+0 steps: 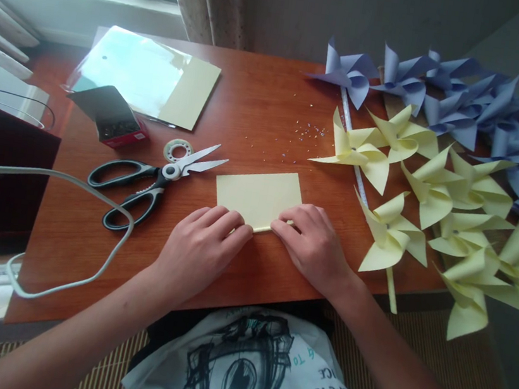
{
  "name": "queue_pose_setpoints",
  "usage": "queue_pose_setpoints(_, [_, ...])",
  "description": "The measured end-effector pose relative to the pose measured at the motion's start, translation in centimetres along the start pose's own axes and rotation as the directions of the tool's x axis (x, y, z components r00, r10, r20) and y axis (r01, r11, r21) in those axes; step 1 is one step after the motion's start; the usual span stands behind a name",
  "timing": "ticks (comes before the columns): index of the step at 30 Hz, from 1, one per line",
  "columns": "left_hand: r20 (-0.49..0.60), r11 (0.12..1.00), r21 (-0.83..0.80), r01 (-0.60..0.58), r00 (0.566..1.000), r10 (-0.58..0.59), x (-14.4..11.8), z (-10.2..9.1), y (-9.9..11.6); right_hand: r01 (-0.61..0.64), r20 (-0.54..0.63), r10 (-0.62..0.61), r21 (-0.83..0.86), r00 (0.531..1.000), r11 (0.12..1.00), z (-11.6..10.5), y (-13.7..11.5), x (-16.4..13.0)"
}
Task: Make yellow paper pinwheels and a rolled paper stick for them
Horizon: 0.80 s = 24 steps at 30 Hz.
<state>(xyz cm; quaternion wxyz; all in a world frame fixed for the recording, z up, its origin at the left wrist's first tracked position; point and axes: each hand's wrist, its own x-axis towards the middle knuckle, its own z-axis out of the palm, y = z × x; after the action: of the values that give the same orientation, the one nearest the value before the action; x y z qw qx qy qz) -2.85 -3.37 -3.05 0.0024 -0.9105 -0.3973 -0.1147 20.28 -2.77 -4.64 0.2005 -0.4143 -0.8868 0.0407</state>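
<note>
A sheet of pale yellow paper (259,197) lies flat on the table in front of me, its near edge rolled into a thin tube. My left hand (208,239) has its fingers closed on the left end of that rolled edge. At the right end, my right hand (308,239) pinches the roll between thumb and fingers. Only a short stretch of the roll shows between the hands. Left of the paper, a pair of scissors (160,181) with black and grey handles lies with its blades apart, touching or close to a small roll of clear tape (178,150).
Yellow paper pinwheels (395,231) and purple paper pinwheels (352,73) crowd the right side. Small paper scraps (313,131) lie scattered. A red box (122,132) stands open near a plastic packet of yellow paper (191,93). A white cable (110,258) loops over the left edge.
</note>
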Motion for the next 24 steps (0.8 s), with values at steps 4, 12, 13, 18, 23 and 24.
queue_pose_setpoints(4, [0.016, 1.000, 0.002, 0.001, 1.000, -0.001, 0.08, -0.06, -0.03, -0.014, 0.014, 0.014, 0.001, 1.000, 1.000, -0.13, -0.12, 0.21])
queue_pose_setpoints(12, [0.033, 0.999, -0.026, 0.039, 0.999, -0.038, -0.07, -0.07, 0.11, -0.022, 0.024, 0.019, 0.102, 1.000, 0.995, -0.22, 0.04, 0.13])
queue_pose_setpoints(13, [0.033, 0.999, -0.029, 0.044, 0.999, -0.043, -0.03, -0.04, 0.12, -0.016, 0.018, 0.014, 0.102, 1.000, 0.995, -0.18, 0.05, 0.10])
queue_pose_setpoints(18, [0.027, 0.997, -0.043, 0.056, 0.998, -0.055, 0.19, 0.17, 0.13, -0.024, -0.002, 0.024, 0.063, 1.000, 0.998, -0.05, 0.01, 0.10])
queue_pose_setpoints(23, [0.018, 0.997, -0.057, 0.042, 0.999, -0.041, 0.10, 0.22, 0.20, -0.038, 0.019, 0.037, 0.051, 0.999, 0.998, -0.12, -0.01, 0.36])
queue_pose_setpoints(24, [0.018, 0.998, -0.053, 0.035, 0.999, -0.034, 0.07, 0.21, 0.21, -0.037, 0.021, 0.036, 0.047, 0.999, 0.998, -0.13, 0.00, 0.41])
